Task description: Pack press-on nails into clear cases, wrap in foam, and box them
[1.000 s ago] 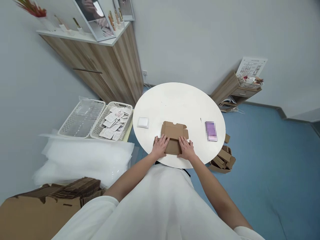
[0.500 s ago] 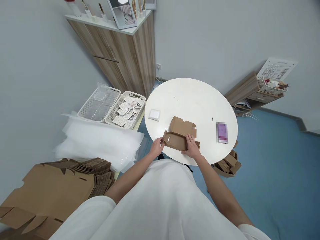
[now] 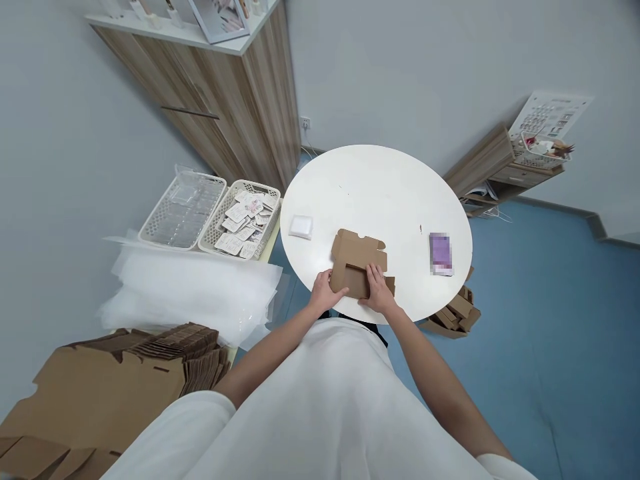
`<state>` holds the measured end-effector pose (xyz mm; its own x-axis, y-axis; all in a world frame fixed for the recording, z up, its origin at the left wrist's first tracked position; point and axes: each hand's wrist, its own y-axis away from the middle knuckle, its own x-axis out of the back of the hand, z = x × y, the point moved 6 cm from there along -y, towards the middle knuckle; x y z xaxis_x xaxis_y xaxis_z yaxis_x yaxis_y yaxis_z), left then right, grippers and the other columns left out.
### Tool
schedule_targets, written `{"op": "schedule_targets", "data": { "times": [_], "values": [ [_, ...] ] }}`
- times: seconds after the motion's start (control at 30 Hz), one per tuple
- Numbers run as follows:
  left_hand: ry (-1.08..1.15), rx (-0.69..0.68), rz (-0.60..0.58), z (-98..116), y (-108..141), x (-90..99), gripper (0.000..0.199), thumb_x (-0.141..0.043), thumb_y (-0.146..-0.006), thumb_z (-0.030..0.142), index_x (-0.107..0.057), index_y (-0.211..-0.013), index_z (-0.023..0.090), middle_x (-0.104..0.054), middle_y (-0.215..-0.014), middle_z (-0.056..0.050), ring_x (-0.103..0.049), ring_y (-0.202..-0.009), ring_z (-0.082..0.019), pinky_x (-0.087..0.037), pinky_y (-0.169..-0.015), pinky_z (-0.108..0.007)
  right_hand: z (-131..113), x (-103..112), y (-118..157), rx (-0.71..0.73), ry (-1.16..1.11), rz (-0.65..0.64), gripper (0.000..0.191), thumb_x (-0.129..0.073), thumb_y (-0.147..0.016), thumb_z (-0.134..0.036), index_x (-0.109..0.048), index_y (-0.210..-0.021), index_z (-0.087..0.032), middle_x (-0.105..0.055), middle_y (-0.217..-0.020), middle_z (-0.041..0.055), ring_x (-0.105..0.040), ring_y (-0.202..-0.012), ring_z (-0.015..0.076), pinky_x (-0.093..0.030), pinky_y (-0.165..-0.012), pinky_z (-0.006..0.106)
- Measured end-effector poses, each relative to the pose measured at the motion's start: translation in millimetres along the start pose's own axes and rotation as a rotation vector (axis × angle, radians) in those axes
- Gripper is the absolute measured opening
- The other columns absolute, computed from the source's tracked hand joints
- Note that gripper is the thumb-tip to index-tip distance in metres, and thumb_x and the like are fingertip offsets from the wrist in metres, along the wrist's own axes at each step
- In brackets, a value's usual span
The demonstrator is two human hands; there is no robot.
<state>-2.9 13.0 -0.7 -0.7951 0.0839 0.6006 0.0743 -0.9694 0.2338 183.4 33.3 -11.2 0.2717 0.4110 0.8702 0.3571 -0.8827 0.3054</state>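
A brown cardboard box (image 3: 356,280), partly folded, lies near the front edge of the white round table (image 3: 380,180). Its lid is laid back away from me, and its left end is folded inward over the base. My left hand (image 3: 326,292) grips that left end, with the thumb on the folded-in panel and the fingers round the outer side. My right hand (image 3: 379,291) holds the box at the right part of its front, fingers reaching inside and thumb along the near edge. A flap at the right end sticks out past my right hand.
A small white stack (image 3: 301,227) lies left on the table, a purple blurred item (image 3: 441,253) right. Left stand a basket of cards (image 3: 245,220), a basket of clear cases (image 3: 185,207), white plastic sheets (image 3: 195,283) and flat cardboard boxes (image 3: 110,387). A carton of cardboard pieces (image 3: 457,313) sits on the floor.
The left end of the box has been folded inward over its base. My left hand has moved from its corner onto the folded panel; my right hand stays on the front. The view has shifted slightly.
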Motion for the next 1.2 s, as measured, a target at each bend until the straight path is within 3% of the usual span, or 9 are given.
{"op": "schedule_targets", "data": {
  "times": [0.1, 0.3, 0.43, 0.67, 0.77, 0.9, 1.03, 1.2],
  "values": [
    [-0.021, 0.015, -0.041, -1.7, -4.3, -1.3, 0.055, -0.056, -0.073, 0.044, -0.043, -0.118, 0.017, -0.052, -0.112, -0.010, -0.053, -0.100, -0.020, -0.045, -0.079, -0.031, 0.6, -1.1, -0.6, 0.020, 0.011, -0.001, 0.116, -0.068, -0.060, -0.040, 0.017, -0.137, -0.022, 0.002, -0.147, 0.0069, 0.007, -0.134, 0.0262, -0.016, -0.107, 0.044],
    [-0.196, 0.073, -0.127, -10.1, -20.5, -1.3, 0.028, -0.039, -0.083, 0.031, -0.050, -0.103, 0.016, -0.061, -0.097, -0.009, -0.058, -0.089, -0.020, -0.044, -0.070, -0.029, -2.0, 2.7, -1.7, 0.084, 0.062, -0.058, 0.122, -0.067, -0.054, -0.055, 0.013, -0.138, -0.017, 0.001, -0.147, 0.0111, 0.007, -0.134, 0.0298, -0.017, -0.104, 0.046],
    [-0.352, 0.108, -0.222, -13.1, -20.8, -4.2, 0.027, -0.034, -0.084, 0.028, -0.044, -0.106, 0.015, -0.063, -0.087, -0.010, -0.061, -0.080, -0.022, -0.042, -0.061, -0.029, -6.2, 5.6, -1.5, 0.102, 0.101, -0.092, 0.127, -0.067, -0.050, -0.061, 0.013, -0.138, -0.017, 0.002, -0.147, 0.0117, 0.006, -0.134, 0.0301, -0.019, -0.103, 0.046],
    [-0.458, 0.150, -0.248, -10.8, -21.7, -8.0, 0.028, -0.030, -0.085, 0.023, -0.041, -0.109, 0.014, -0.065, -0.084, -0.012, -0.062, -0.079, -0.025, -0.041, -0.061, -0.032, -7.5, 5.6, -1.2, 0.083, 0.106, -0.112, 0.122, -0.062, -0.054, -0.063, 0.013, -0.138, -0.018, 0.005, -0.147, 0.0110, 0.004, -0.134, 0.0302, -0.020, -0.102, 0.046],
    [-0.420, 0.094, -0.232, -6.6, -17.6, -2.5, 0.040, -0.029, -0.087, 0.035, -0.036, -0.119, 0.014, -0.063, -0.096, -0.014, -0.061, -0.086, -0.026, -0.042, -0.066, -0.033, -6.9, 8.0, -1.9, 0.077, 0.118, -0.109, 0.122, -0.064, -0.053, -0.061, 0.012, -0.138, -0.018, 0.002, -0.147, 0.0110, 0.004, -0.134, 0.0292, -0.021, -0.102, 0.046],
    [-0.445, -0.093, -0.206, 6.4, -10.3, 9.1, 0.089, -0.049, -0.069, 0.062, -0.011, -0.137, 0.018, -0.048, -0.123, -0.015, -0.053, -0.103, -0.029, -0.041, -0.074, -0.032, -5.7, 11.3, -4.2, 0.047, 0.138, -0.106, 0.120, -0.066, -0.054, -0.057, 0.012, -0.138, -0.020, 0.001, -0.147, 0.0105, 0.002, -0.134, 0.0291, -0.021, -0.101, 0.048],
    [-0.547, -0.147, -0.326, 14.9, -15.9, 9.9, 0.114, -0.062, -0.050, 0.067, -0.007, -0.139, 0.023, -0.052, -0.116, -0.012, -0.056, -0.096, -0.030, -0.041, -0.074, -0.032, -8.4, 13.4, -6.8, 0.061, 0.145, -0.107, 0.121, -0.067, -0.053, -0.056, 0.012, -0.138, -0.021, 0.001, -0.147, 0.0096, 0.004, -0.134, 0.0286, -0.019, -0.102, 0.048],
    [-0.587, -0.161, -0.411, 21.0, -29.3, 8.8, 0.123, -0.066, -0.043, 0.066, -0.003, -0.139, 0.023, -0.056, -0.111, -0.012, -0.056, -0.096, -0.031, -0.042, -0.071, -0.032, -5.9, 22.5, 5.5, 0.066, 0.061, -0.035, 0.108, -0.060, -0.060, -0.060, 0.002, -0.139, -0.022, -0.001, -0.148, 0.0086, 0.005, -0.134, 0.0286, -0.010, -0.104, 0.051]
  ]
}}
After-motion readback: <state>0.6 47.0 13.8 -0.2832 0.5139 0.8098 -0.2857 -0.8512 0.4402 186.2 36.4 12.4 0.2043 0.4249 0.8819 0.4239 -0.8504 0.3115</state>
